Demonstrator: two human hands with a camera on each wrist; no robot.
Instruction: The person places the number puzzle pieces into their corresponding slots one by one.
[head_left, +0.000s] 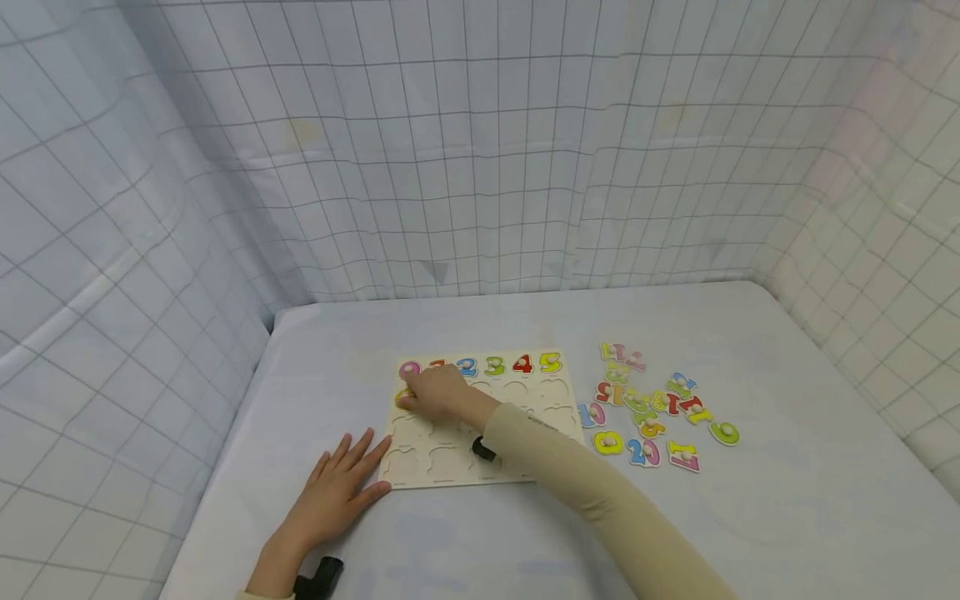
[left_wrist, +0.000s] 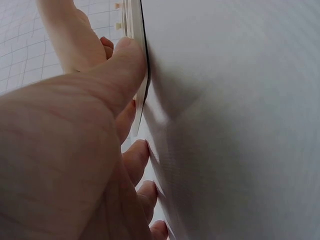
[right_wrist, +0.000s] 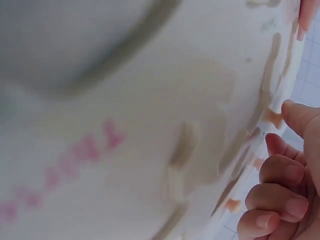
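Observation:
A cream wooden number puzzle board [head_left: 468, 467] lies on the white-covered table. Numbers 0 to 5 fill its top row, among them a red 4 [head_left: 522, 364]. My right hand [head_left: 438, 393] reaches over the board's left side. Its thumb and index finger are at the knob [right_wrist: 274, 118] of a yellow number piece [head_left: 400, 400], at the left of the second row; the hand partly hides the piece. The other fingers are curled. My left hand [head_left: 336, 492] lies spread at the board's lower left corner, its thumb [left_wrist: 131, 60] on the board's edge and fingertips on the table.
Right of the board lie several loose number pieces, some overlapping, such as a yellow 0 [head_left: 607, 442], a green piece [head_left: 724, 432] and a 17 [head_left: 683, 456]. White grid-patterned curtains [head_left: 480, 167] stand behind the table and at both sides.

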